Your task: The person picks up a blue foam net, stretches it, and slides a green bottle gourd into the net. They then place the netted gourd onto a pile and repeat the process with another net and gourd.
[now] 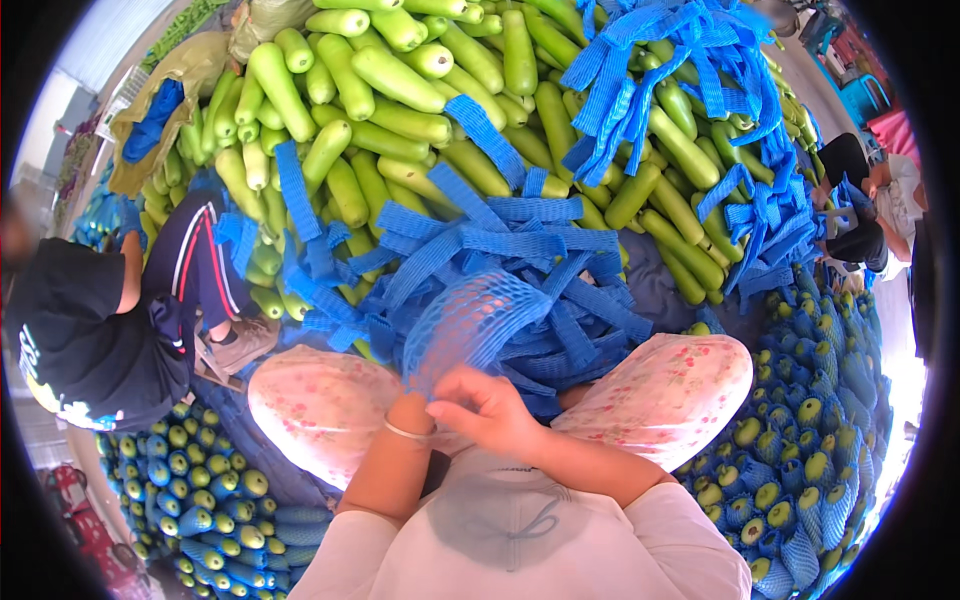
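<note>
Netting point(480, 315), blue and opened out into a wide mesh, stands up from the left hand point(408, 408) of a person seated cross-legged, its lower end gathered about that hand, above the person's lap. The left hand is largely hidden and blurred, so whether its fingers are spread or pinching cannot be told. A pale bracelet point(408, 433) circles the left wrist. The right hand point(490, 405) is bent inward with its fingers curled, the fingertips close to the left wrist and the base of the mesh; whether they pinch any of it cannot be told.

Just beyond the hands lies a tangled heap of flat blue sleeves point(510, 240), and behind it rises a large pile of long green gourds point(410, 120). More blue sleeves hang over the gourds at the upper right. The person wears pale floral trousers point(660, 400) and a light shirt point(520, 560). Gourds in blue netting are packed at the right point(800, 460) and at the lower left point(205, 490). A co-worker in a dark shirt point(100, 310) sits at the left, near an olive sack point(185, 100) holding something blue
</note>
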A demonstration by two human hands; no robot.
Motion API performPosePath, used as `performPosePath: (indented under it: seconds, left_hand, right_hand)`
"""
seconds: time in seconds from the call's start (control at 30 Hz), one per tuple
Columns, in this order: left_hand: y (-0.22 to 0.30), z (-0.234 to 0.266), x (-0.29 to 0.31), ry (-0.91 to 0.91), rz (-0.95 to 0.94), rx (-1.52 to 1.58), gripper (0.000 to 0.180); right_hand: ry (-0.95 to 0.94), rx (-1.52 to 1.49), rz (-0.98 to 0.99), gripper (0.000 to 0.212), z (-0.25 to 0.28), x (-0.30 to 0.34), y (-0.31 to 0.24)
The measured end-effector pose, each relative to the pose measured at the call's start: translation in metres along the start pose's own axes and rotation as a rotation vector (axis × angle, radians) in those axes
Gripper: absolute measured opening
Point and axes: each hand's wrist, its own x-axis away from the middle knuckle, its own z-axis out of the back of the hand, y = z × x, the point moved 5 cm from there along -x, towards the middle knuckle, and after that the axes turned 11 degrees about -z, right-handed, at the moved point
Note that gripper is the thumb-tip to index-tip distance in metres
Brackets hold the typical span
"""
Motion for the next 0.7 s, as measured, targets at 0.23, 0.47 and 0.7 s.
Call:
performPosePath:
  seconds: [0.23, 0.47, 0.7]
  left_hand:
    - [0.040, -0.017, -0.013, 0.023, -0.099, 0.474, 0.046]
    - [0.054, -0.065, -0.016, -0.083, -0.095, 0.924, 0.048]
    - [0.034, -0.058, -0.020, -0.074, 0.057, 0.259, 0.060]
  right_hand:
    - [-0.266, 0.108, -0.201, 0.014, -0.017, 0.012, 0.017]
    - [-0.361, -0.127, -0.331, 0.018, -0.003, 0.002, 0.027]
    - [0.091, 0.555, -0.019, 0.016, 0.120, -0.034, -0.082]
